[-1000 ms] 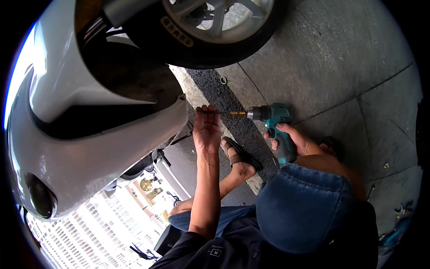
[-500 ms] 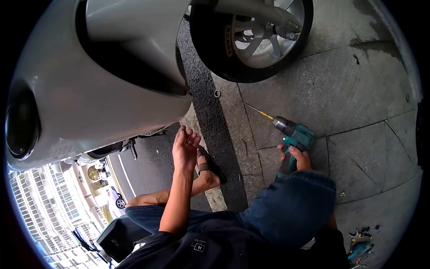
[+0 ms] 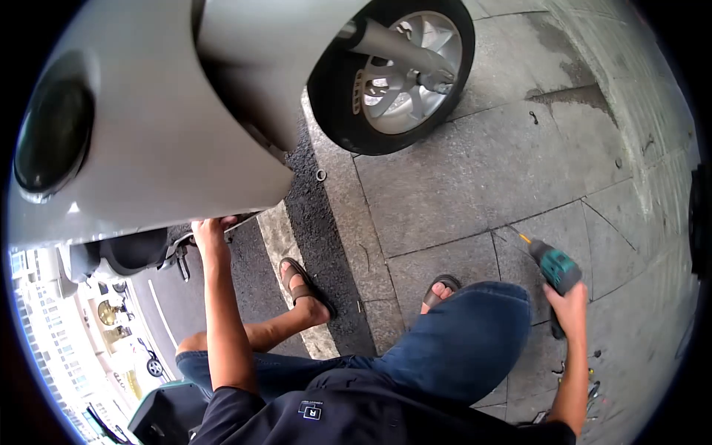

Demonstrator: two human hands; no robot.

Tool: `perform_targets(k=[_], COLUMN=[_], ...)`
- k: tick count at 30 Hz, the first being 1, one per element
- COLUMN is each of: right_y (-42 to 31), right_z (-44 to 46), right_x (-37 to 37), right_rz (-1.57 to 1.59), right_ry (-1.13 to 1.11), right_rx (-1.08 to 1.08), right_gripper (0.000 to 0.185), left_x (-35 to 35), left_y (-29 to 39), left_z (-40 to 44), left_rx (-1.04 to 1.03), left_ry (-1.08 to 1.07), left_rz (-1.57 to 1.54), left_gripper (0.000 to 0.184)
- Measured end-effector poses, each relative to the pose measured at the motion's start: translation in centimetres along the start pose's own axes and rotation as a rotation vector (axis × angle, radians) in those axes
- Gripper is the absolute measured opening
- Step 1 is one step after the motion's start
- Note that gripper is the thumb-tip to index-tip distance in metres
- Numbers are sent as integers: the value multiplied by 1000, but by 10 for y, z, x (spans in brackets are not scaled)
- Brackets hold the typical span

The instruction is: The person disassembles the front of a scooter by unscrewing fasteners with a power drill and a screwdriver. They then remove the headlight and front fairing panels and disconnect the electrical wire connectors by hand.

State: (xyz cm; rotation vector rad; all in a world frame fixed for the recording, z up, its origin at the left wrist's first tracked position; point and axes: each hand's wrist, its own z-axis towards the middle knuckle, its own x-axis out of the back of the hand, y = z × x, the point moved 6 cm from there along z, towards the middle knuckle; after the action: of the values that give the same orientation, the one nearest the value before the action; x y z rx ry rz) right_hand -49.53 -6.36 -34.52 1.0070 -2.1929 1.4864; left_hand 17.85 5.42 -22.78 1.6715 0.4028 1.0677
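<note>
My right hand [image 3: 568, 305] is wrapped around the handle of a teal and black cordless drill [image 3: 558, 268], held low over the paving to the right of my knee. A thin bit with a yellow section [image 3: 523, 237] sticks out of its chuck and points up and left. My left hand [image 3: 211, 231] is at the lower edge of the silver-grey scooter body [image 3: 156, 156], fingers curled at the edge and partly hidden by it. The scooter's front wheel [image 3: 404, 81] stands on the paving ahead.
A small ring [image 3: 321, 175] lies on the dark asphalt strip [image 3: 319, 230]. Several small tools [image 3: 593, 389] lie on the ground beyond my right forearm. My sandalled feet [image 3: 304, 289] stand apart. A black vehicle seat [image 3: 167, 415] is at lower left, with a street and buildings behind.
My left hand has gone from raised in the air to the scooter body's lower edge. My right hand has carried the drill right and towards me. The view has shifted.
</note>
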Motion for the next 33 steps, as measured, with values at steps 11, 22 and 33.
perform_targets(k=[11, 22, 33], right_y=[-2, 11, 16], right_z=[-58, -34, -46], right_x=[51, 64, 52], right_rz=[-787, -719, -749], right_ry=[-169, -167, -141], right_rx=[-142, -192, -329], right_gripper=[63, 68, 64], left_x=[-95, -83, -69], left_y=[77, 123, 79], left_z=[-118, -132, -96], left_rx=[-250, -538, -243], left_ry=[-109, -51, -259], left_rz=[-174, 21, 12], left_gripper=[34, 51, 54])
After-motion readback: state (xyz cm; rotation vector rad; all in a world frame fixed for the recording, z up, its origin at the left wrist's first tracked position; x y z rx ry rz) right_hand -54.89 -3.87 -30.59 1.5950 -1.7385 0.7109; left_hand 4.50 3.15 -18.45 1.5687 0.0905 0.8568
